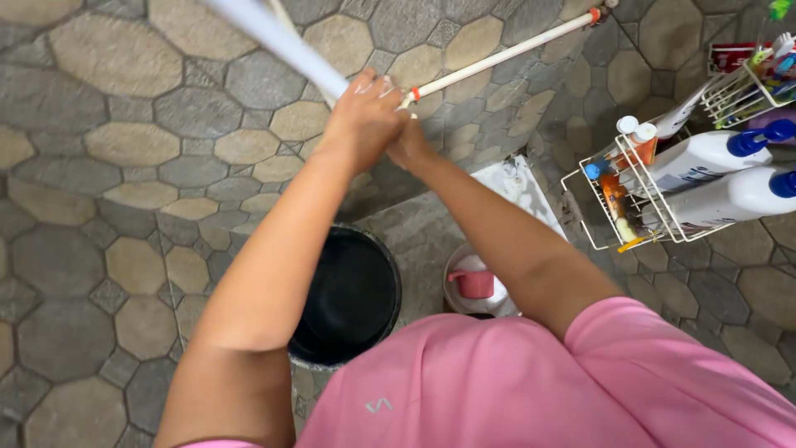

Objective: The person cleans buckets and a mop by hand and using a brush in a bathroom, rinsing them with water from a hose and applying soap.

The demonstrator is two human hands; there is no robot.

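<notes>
Both my arms reach up to a wall of stone-pattern tiles. My left hand [365, 112] is closed at the lower end of a thick white tube [282, 41] that slants in from the top left, blurred. White flecks sit on its knuckles. My right hand [410, 145] is pressed against the left from underneath, its fingers hidden. A thin white pipe [506, 54] with an orange fitting runs along the wall from the hands to the upper right.
A black bucket [332, 344] stands on the floor below my arms. Beside it is a white pail [454, 265] with a pink dipper [474, 284] inside. A white wire rack [593, 224] on the right wall holds several white bottles with blue caps.
</notes>
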